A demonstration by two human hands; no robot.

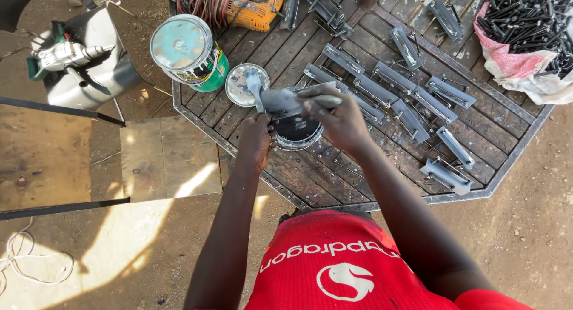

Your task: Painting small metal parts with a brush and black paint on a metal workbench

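Hands over an open paint tin (296,133) on the slatted table (477,193): left hand (255,140) grips the tin's rim, right hand (340,120) is closed on a paintbrush (322,100) coating a grey bracket (280,101). Likely risk: drips, or tipping the tin.

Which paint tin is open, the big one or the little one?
The small tin under the person's hands is open: its round lid lies beside it on the table. The big green tin has its lid on.

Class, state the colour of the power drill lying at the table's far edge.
Orange drill, clearest in the head view.
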